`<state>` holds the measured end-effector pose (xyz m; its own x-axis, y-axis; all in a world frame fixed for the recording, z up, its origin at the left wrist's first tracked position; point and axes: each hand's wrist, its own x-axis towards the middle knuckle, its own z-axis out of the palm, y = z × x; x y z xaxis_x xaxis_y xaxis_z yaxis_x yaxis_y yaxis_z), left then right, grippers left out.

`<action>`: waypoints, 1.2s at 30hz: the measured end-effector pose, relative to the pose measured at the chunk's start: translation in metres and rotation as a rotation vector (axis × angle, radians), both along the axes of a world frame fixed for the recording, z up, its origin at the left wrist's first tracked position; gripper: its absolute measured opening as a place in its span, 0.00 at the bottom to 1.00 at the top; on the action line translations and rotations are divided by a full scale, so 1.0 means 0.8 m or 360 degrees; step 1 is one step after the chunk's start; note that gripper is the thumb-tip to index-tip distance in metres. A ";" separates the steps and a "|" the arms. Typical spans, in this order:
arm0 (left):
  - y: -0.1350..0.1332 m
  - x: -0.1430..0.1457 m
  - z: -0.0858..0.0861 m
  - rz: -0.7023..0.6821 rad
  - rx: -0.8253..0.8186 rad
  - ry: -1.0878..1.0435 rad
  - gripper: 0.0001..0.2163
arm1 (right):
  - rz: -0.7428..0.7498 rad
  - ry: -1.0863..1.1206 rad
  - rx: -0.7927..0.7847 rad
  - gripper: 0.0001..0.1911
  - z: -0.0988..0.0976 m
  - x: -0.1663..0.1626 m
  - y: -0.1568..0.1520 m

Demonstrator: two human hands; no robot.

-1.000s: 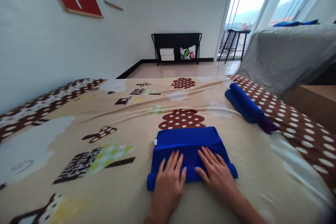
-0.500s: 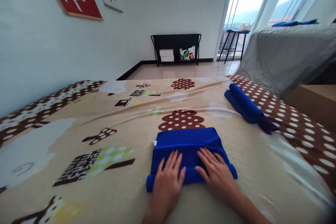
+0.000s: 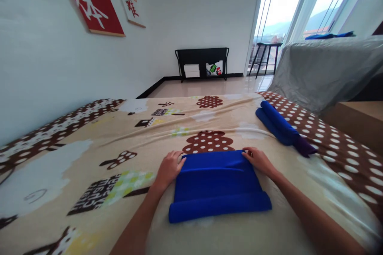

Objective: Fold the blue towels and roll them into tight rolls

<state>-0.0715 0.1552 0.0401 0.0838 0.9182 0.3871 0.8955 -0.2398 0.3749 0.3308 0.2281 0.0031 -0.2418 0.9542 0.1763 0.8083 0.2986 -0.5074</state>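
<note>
On my head feed, the nearest thing is the blue cloth [image 3: 218,183], spread between the left and right borders of the patterned blanket [image 3: 158,137], its near edge a thick roll. The left hand [image 3: 170,169] touches its far left corner, the right hand [image 3: 259,160] its far right one; I can't tell whether either pinches the fabric. Farther off, I see a blue bundle [image 3: 279,121] with a purple end beside the blanket's right polka-dot border. Past the far edge stands a black rack [image 3: 202,55].
</note>
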 end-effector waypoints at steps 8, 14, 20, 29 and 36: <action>0.036 -0.016 -0.031 -0.0175 -0.0024 -0.0114 0.06 | 0.0005 0.0073 -0.0009 0.19 -0.021 -0.003 0.027; 0.043 -0.012 -0.032 -0.0034 0.0079 -0.0155 0.10 | -0.0116 0.0152 0.0107 0.19 -0.025 -0.007 0.031; 0.041 0.001 -0.023 0.0058 0.0114 -0.0034 0.13 | -0.0131 0.0117 0.0253 0.23 -0.004 -0.014 0.024; 0.001 0.066 0.006 -0.0842 -0.0355 0.0511 0.30 | 0.1092 -0.0293 0.0054 0.29 0.031 -0.068 -0.037; 0.025 0.011 -0.032 -0.0294 -0.0278 0.0560 0.23 | 0.0470 -0.0373 0.0208 0.26 -0.005 -0.032 -0.008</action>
<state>-0.0623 0.1753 0.0144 0.3517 0.9248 0.1454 0.9241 -0.3677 0.1035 0.3054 0.2214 -0.0011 -0.5507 0.8106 0.1993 0.7672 0.5856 -0.2616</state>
